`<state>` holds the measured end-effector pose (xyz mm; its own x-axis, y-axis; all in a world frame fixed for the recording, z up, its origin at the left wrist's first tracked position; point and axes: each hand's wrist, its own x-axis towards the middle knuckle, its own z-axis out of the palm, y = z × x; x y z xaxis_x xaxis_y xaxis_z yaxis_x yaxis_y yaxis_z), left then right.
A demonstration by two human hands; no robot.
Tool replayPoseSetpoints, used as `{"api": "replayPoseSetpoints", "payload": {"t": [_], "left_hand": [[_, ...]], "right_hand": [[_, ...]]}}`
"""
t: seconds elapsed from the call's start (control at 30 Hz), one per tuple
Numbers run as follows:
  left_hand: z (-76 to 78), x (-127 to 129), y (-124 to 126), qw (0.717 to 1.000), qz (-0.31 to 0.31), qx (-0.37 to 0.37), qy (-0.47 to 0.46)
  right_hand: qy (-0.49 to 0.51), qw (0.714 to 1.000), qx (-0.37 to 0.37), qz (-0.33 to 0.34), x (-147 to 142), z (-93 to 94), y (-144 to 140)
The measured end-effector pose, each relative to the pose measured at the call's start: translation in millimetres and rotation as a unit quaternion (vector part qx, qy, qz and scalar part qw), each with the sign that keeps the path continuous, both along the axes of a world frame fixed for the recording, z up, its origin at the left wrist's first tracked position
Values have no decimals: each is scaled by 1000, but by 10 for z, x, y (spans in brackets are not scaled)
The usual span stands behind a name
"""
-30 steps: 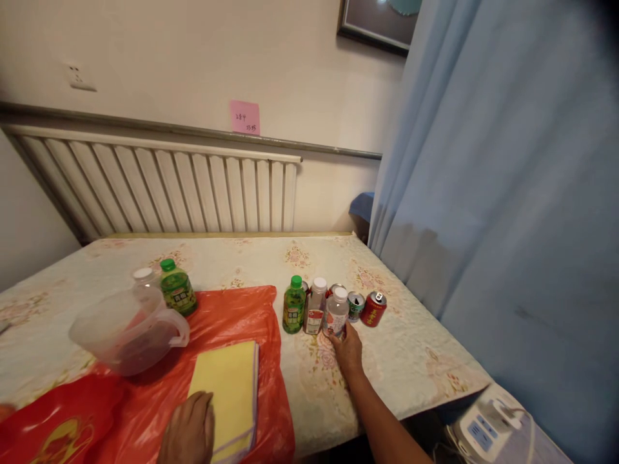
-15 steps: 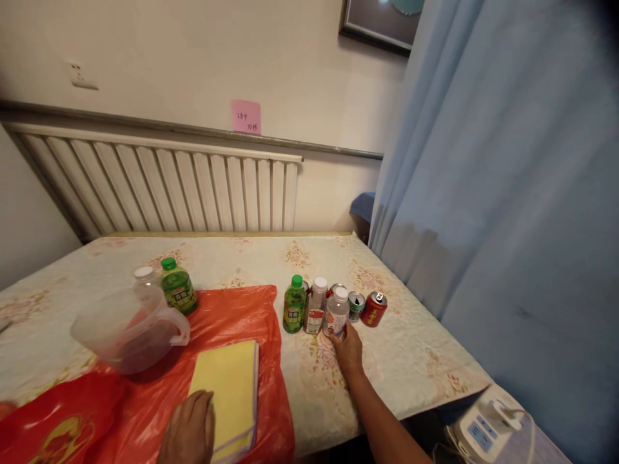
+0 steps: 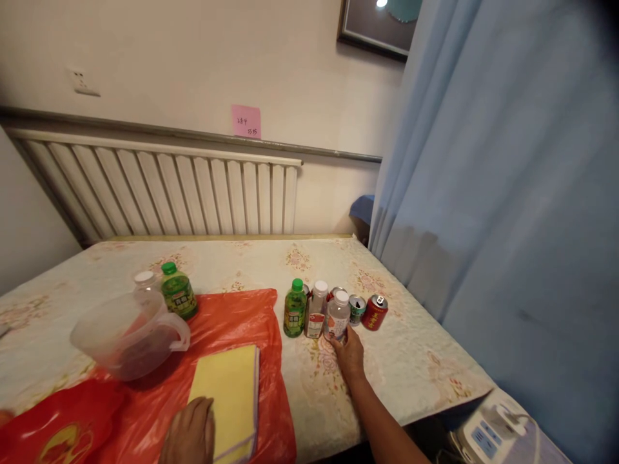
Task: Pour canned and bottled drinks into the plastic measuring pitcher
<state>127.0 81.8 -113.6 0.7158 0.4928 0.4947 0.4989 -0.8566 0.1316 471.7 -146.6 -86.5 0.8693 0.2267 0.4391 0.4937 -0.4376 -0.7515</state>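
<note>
On tabletop, right hand (image 3: 349,351) wrapped low around clear white-capped bottle (image 3: 336,316) at front of drinks cluster beside green bottle (image 3: 294,308), grip closed to steady it; left hand (image 3: 189,432) flat, fingers loose, pinning yellow cloth (image 3: 227,396).

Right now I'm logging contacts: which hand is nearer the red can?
Right. The right hand is at the clear bottle beside the red can; the left hand rests on the yellow cloth.

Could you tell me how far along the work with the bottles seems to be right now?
Set down: a row of bottles and cans beside the red plastic sheet. In hand: the right hand touches the clear white-capped bottle; the left hand rests on the yellow cloth. Left: two bottles behind the jug.
</note>
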Motion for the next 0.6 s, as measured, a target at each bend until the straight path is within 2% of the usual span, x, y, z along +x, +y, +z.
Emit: {"api": "replayPoseSetpoints", "payload": {"t": [0.6], "left_hand": [[3,-2,-4,1000,-5,-7,-11]], "right_hand": [[0,1000,-3,0,-9,31,-1]]}}
